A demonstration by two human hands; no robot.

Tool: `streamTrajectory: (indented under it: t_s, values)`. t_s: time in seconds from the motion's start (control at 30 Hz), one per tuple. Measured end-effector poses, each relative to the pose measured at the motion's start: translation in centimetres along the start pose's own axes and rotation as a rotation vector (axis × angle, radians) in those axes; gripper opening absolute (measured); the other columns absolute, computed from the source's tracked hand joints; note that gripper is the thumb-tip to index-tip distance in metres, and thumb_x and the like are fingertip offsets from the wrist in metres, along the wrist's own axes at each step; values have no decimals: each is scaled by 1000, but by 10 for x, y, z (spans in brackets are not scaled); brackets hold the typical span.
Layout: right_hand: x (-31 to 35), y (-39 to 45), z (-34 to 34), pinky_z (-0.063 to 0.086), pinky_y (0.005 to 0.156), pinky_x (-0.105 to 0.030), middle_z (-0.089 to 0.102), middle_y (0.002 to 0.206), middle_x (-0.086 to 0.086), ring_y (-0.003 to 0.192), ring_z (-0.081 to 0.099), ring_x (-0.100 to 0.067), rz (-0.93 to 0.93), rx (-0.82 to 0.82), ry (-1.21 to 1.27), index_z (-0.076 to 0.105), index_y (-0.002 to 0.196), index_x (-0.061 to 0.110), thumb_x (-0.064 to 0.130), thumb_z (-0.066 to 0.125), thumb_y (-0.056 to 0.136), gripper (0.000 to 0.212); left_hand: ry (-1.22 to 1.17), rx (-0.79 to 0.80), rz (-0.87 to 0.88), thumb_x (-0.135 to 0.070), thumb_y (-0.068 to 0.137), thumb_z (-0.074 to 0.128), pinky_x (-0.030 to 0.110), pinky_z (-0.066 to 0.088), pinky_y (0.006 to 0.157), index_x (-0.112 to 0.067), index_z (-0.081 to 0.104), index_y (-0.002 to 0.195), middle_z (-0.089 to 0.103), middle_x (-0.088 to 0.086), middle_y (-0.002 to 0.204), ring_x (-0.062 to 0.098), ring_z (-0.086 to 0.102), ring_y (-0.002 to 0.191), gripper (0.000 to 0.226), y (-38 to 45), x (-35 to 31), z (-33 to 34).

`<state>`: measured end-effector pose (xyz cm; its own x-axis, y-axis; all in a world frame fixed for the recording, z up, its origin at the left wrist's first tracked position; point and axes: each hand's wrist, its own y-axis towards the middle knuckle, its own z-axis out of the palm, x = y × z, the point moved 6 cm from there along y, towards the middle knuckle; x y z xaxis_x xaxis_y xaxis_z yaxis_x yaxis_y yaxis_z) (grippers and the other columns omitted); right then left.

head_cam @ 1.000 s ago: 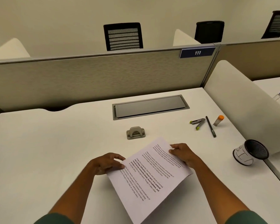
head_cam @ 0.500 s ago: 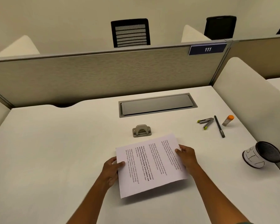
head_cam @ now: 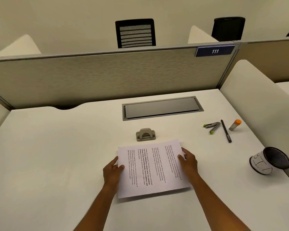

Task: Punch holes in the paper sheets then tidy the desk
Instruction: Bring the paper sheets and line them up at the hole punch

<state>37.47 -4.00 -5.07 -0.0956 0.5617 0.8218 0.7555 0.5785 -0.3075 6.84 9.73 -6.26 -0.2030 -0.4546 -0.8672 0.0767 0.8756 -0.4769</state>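
White printed paper sheets (head_cam: 151,169) are held just above the white desk (head_cam: 48,155), long edge facing away from me. My left hand (head_cam: 113,171) grips the left short edge, thumb on top. My right hand (head_cam: 188,161) grips the right short edge the same way. A small grey metal hole punch (head_cam: 145,134) stands on the desk a little beyond the paper's far edge, apart from it.
At the right lie a stapler with green tips (head_cam: 213,126), a black pen (head_cam: 225,130) and an orange-capped glue stick (head_cam: 235,125). A mesh pen cup (head_cam: 269,161) lies tipped on its side near the right edge. A grey cable hatch (head_cam: 162,107) sits at the back.
The paper has turned from a diagonal tilt to lie square in front of the hole punch, and both hands have shifted to its two short edges.
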Motion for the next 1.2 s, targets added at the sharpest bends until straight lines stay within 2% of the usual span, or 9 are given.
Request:
streamTrajectory:
  t_s: [0.1,0.27,0.47,0.7,0.87,1.2]
  values:
    - [-1,3,2,44,104,-44,58,134,-13,122,54,-32,-1,-6,-20,50,138,10,12,52,97,41,10,-15,12,2,88,63,53,52,95,-12,51,138,66,13,123,34,67,97,53,1,-1,1]
    - [0,12,5,46,99,-40,58,134,-14,120,56,-32,2,-5,-31,51,137,9,13,53,97,41,10,-29,16,1,89,62,51,52,95,-12,49,140,66,13,122,33,67,97,54,5,-5,5]
    - [2,24,6,45,101,-41,59,133,-13,121,55,-31,11,-4,-18,52,137,9,13,54,96,40,15,-33,-3,2,89,62,50,50,98,-11,48,140,66,16,120,33,66,100,55,15,-10,10]
    - [2,30,10,46,100,-43,58,133,-14,119,57,-31,26,-11,-40,51,137,9,14,54,97,41,82,-27,-8,1,89,63,52,50,99,-11,48,140,67,15,119,34,66,101,55,25,-19,13]
    - [2,31,10,51,95,-42,63,127,-13,109,62,-31,1,-8,-73,54,135,11,15,51,97,38,116,-19,-2,0,89,63,49,49,100,-11,49,140,65,17,123,35,65,104,54,28,-22,13]
    - [7,36,12,49,93,-39,63,127,-13,110,61,-30,3,-6,-88,53,135,11,15,53,97,39,92,-19,-4,0,88,63,50,48,101,-11,50,139,65,15,124,34,65,105,54,31,-22,13]
